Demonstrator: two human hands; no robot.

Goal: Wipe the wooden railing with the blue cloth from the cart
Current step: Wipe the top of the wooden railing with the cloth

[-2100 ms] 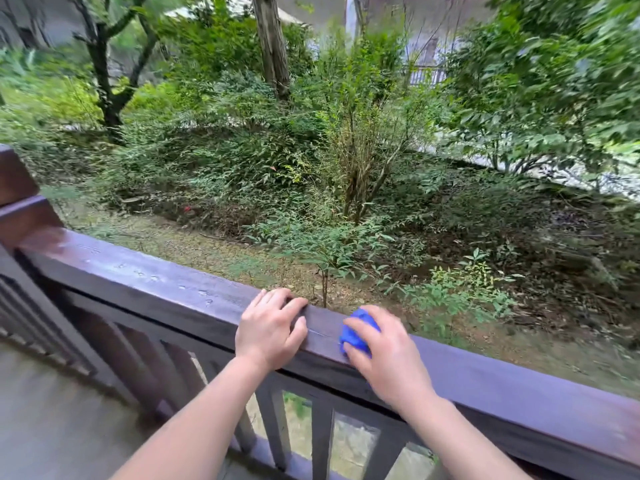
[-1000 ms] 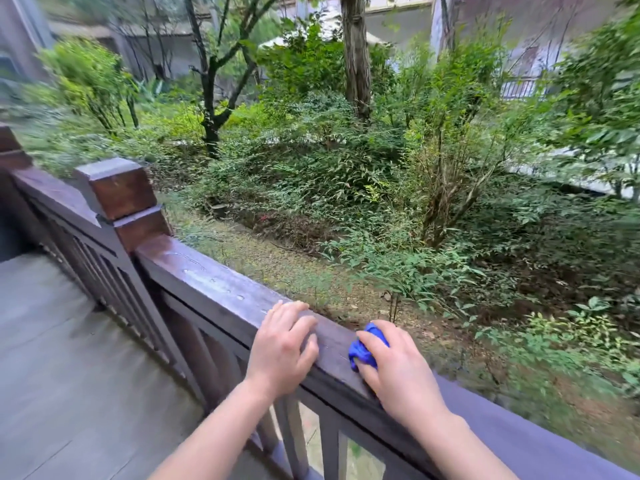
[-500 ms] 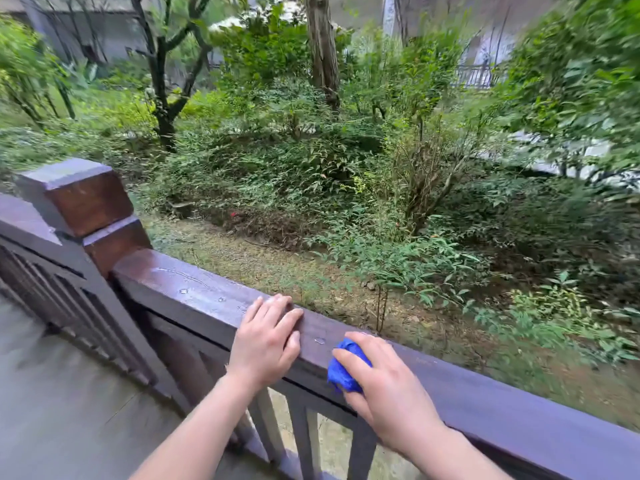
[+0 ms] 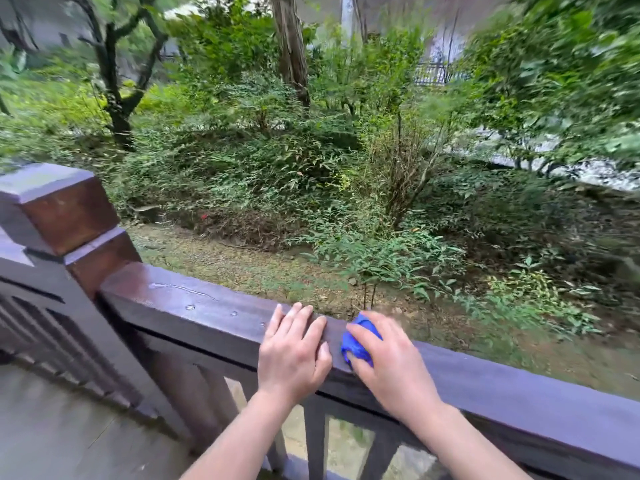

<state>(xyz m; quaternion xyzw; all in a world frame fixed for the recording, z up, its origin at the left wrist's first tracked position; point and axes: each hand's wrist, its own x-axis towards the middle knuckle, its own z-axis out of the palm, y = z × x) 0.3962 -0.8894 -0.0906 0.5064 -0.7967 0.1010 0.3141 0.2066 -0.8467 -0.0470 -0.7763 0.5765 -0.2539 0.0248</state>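
The dark brown wooden railing runs from a square post at the left down to the lower right. Water drops lie on its top toward the post. My right hand presses a bunched blue cloth onto the top of the rail; most of the cloth is hidden under the fingers. My left hand rests flat on the rail just left of the cloth, fingers together and draped over the top, holding nothing. The cart is out of view.
A thick square post stands at the left end of the rail, with more railing beyond it. Balusters run below the rail. A grey deck floor lies at lower left. Shrubs and trees fill the ground beyond.
Both hands have slid left along the rail toward the post, the cloth moving with my right hand. The view has swung back and forth meanwhile.
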